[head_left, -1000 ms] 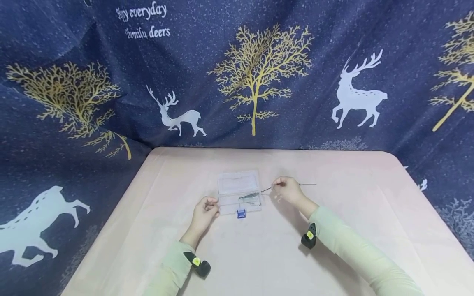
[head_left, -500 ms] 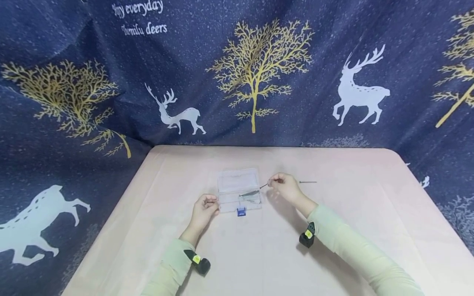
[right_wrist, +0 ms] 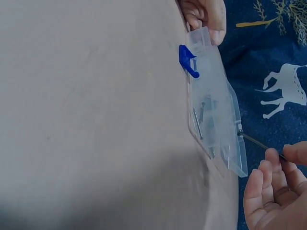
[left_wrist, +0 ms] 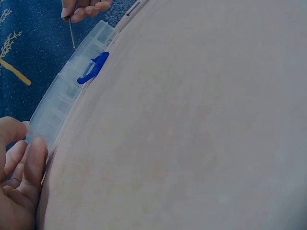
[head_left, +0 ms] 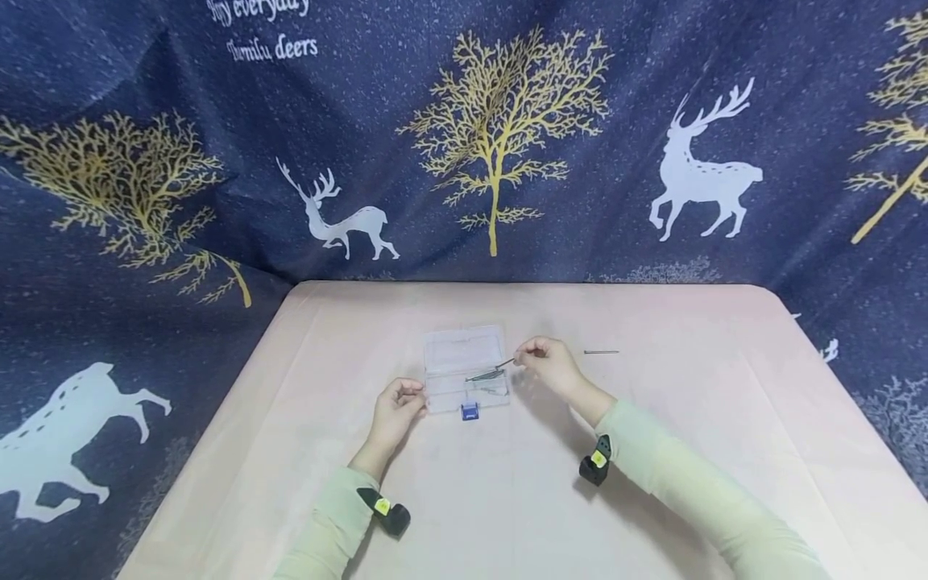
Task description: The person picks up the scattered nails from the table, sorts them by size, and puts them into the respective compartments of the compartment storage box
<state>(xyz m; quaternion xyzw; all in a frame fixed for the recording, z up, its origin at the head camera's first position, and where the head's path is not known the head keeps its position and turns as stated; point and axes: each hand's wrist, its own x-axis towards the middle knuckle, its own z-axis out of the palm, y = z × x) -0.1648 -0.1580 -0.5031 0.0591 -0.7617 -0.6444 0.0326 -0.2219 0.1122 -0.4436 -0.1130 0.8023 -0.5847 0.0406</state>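
Observation:
A clear plastic compartment box [head_left: 444,388] lies with its lid raised at the back and a blue latch [head_left: 470,412] at its front. Several dark nails [head_left: 483,376] lie in its right-hand part. My left hand [head_left: 395,412] pinches the box's left end between thumb and fingers. At the box's right side, my right hand [head_left: 554,372] pinches a thin nail [right_wrist: 256,141] by one end. The nail's headed end points left and reaches over the box in the head view. Whether it touches the box or its contents, I cannot tell.
Another nail [head_left: 602,352] lies on the pale pink tabletop [head_left: 464,507], right of my right hand. Behind the table's back edge hangs a dark blue cloth [head_left: 435,145] printed with deer and trees.
My right hand has moved left with the nail, bringing its end over the box. The left hand stays on the box's end. The whole head view has shifted slightly.

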